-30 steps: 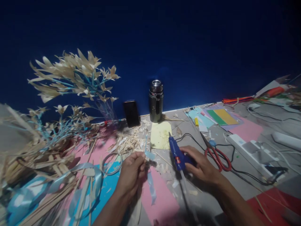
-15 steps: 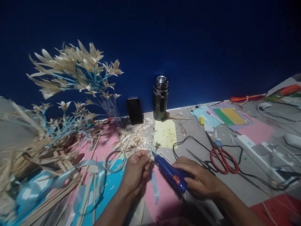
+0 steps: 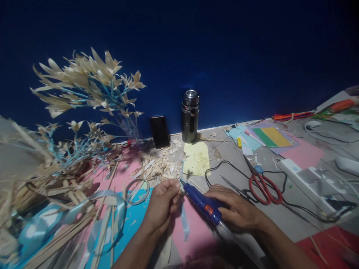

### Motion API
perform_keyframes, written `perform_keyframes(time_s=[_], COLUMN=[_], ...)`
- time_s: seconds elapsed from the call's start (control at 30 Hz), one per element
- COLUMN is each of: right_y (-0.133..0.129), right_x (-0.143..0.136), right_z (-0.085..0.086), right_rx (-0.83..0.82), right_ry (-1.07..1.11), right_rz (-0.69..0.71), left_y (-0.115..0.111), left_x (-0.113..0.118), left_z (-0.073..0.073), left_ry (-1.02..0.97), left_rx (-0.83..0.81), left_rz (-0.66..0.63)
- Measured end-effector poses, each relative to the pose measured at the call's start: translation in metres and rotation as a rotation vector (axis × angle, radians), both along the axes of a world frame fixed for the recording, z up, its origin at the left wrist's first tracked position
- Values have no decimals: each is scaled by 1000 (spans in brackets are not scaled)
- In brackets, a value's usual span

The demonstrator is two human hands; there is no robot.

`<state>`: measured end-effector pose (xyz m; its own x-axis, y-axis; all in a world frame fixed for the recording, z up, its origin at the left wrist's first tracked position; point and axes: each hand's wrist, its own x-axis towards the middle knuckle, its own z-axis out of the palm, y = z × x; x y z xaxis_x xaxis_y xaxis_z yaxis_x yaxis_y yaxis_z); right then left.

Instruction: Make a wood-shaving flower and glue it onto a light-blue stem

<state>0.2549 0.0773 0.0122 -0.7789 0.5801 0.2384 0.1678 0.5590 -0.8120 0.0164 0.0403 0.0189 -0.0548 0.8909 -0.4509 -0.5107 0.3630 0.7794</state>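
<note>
My right hand (image 3: 231, 207) is wrapped around a blue hot glue gun (image 3: 200, 201), its nozzle pointing up and left. The nozzle tip meets the fingertips of my left hand (image 3: 165, 196), or nearly so. Pinched in those fingers is a light blue ribbon (image 3: 184, 222), whose loose tail hangs below over pink paper. A thin light blue strand rises above the fingertips. The small piece right at the pinch is mostly hidden by my fingers.
Dried-leaf flowers (image 3: 103, 78) on blue stems stand at left, above ribbon coils (image 3: 42, 224) and husk strips. A phone (image 3: 160, 132) and thermos (image 3: 190, 117) stand at the wall. Red-handled scissors (image 3: 265, 188), a black cord and a power strip (image 3: 308, 186) lie right.
The view has shifted very slightly. Both hands hold nearly the same pose, with the glue gun's nozzle still at my left fingertips.
</note>
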Motion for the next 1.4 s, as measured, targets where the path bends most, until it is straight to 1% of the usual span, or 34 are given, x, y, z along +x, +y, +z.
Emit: perform_keyframes(time_s=[0.2,0.37,0.5,0.63,0.77,0.83,0.93,1.07,1.13,1.2,1.27,1.3,1.37,1.4], right_y=[-1,-1,0,0,-1,-1,2,16,24,29,29,26,18,12], right_x=[3,5,5,5,5,7,10,14,16,17,14,11,-2,-11], right_z=[1,-2,-2,-1,1,1,0,-6,-10,-14,-13,-12,-7,-5], right_rx=[-9,-24,-46,-57,-46,-20,46,185,233,256,273,268,172,65], right_ry=[-21,-19,-6,5,-17,-29,-127,-386,-494,-550,-518,-455,-261,-138], right_rz=[-2,-15,8,-24,2,-8,-91,-238,-275,-295,-328,-355,-427,-454], left_y=[-1,-1,-1,-1,-2,-2,-3,-4,-5,-5,-6,-7,-8,-8], left_x=[-1,0,-1,-2,-2,-2,-3,-4,-4,-3,-2,-1,1,2], left_z=[1,2,1,0,-2,-3,-4,-2,0,2,4,5,6,6], left_ry=[-40,-52,-56,-51,-56,-72,-99,-110,-112,-115,-115,-113,-107,-100], left_rx=[14,-10,-5,-1,-4,-3,13,25,30,32,31,28,25,22], left_rz=[-15,-25,-38,-37,-43,-44,-50,-64,-61,-58,-62,-66,-70,-69])
